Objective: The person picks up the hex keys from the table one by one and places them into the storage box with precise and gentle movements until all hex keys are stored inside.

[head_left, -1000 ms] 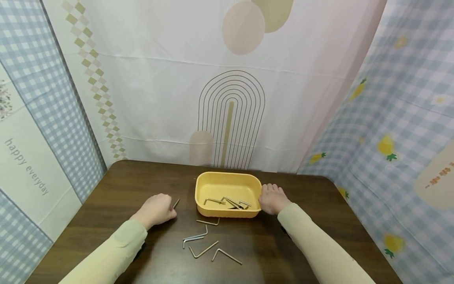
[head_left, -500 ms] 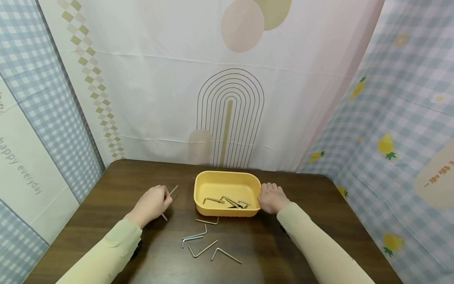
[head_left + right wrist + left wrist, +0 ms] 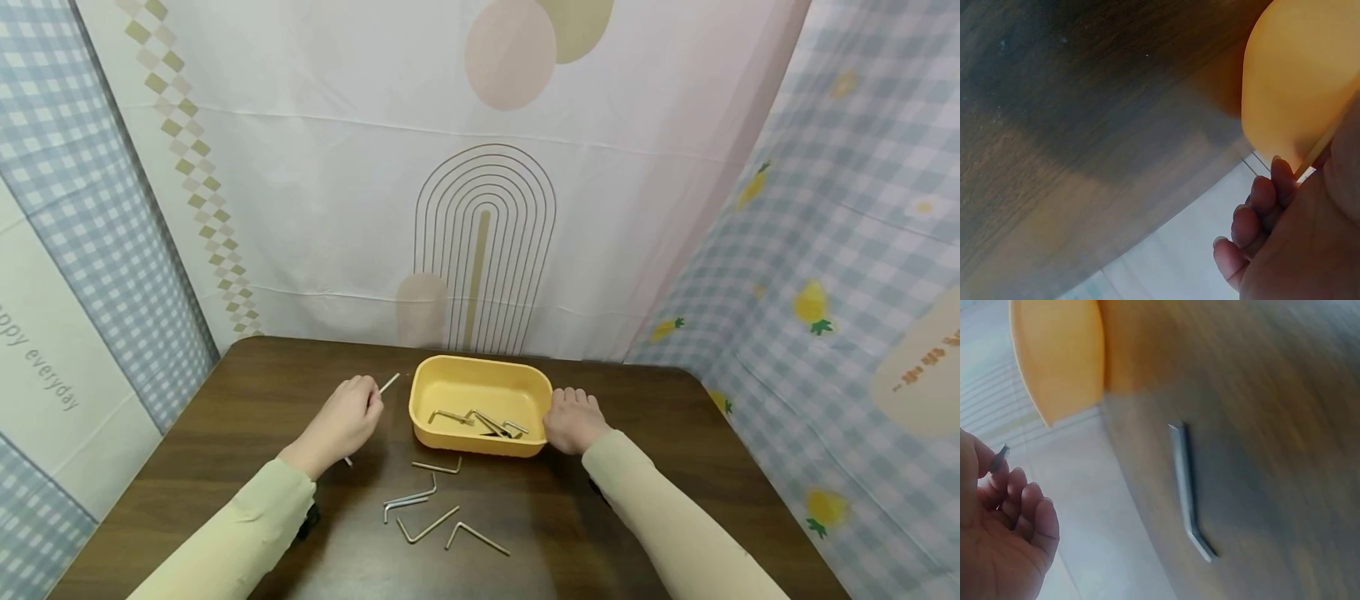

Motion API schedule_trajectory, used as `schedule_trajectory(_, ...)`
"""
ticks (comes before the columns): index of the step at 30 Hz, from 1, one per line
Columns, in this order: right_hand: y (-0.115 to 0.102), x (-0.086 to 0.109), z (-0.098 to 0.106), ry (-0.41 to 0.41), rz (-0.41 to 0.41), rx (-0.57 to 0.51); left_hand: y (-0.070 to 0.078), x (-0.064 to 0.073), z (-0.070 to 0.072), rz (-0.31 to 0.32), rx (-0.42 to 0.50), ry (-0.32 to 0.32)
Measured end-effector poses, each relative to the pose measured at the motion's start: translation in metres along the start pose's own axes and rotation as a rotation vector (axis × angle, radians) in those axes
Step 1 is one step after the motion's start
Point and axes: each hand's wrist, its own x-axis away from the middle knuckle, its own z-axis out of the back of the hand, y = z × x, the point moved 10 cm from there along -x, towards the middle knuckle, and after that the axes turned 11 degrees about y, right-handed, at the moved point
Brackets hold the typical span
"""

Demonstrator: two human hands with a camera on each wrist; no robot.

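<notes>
My left hand (image 3: 341,427) pinches a hex key (image 3: 389,383) between thumb and forefinger, above the table just left of a yellow plastic basket (image 3: 480,448). Only one end of that key sticks out past the fingers. Beneath the hand lies another hex key (image 3: 1185,487), mostly hidden in the head view but plain in the left wrist view. My right hand (image 3: 574,421) grips the basket's right rim, its fingers outside the wall in the right wrist view (image 3: 1260,206). Inside the basket are several hex keys (image 3: 452,417), some overlapping, one part dark.
In front of the basket, more hex keys lie on the brown wooden table (image 3: 630,533): one near its front wall (image 3: 437,468), two bluish ones side by side (image 3: 407,500), and two brassy ones (image 3: 480,537) nearer me. Patterned cloth (image 3: 337,208) hangs behind the table.
My left hand has picked up a hex key from the table and carried it right and away from me, toward the basket. The right hand has stayed on the rim.
</notes>
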Motion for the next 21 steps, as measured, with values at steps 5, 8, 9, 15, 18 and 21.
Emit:
schedule_trajectory(5, -0.003, -0.001, -0.001, 0.000, 0.018, 0.010, 0.012, -0.004, -0.003, -0.027, 0.024, -0.003)
schedule_trajectory(8, -0.003, -0.002, -0.002, 0.001, 0.020, 0.013, 0.018, -0.006, -0.005, -0.032, 0.046, 0.003)
schedule_trajectory(9, -0.003, -0.002, -0.002, 0.001, 0.019, 0.011, 0.020, -0.006, -0.005, -0.033, 0.053, 0.006)
schedule_trajectory(15, -0.004, -0.001, -0.001, 0.005, 0.024, 0.012, 0.024, -0.009, -0.010, -0.018, 0.106, 0.018)
schedule_trajectory(18, -0.006, -0.001, 0.001, 0.012, 0.031, 0.012, 0.024, -0.012, -0.017, 0.014, 0.151, 0.005)
schedule_trajectory(21, -0.006, 0.000, 0.001, 0.014, 0.033, 0.016, 0.028, -0.016, -0.025, 0.046, 0.189, -0.018)
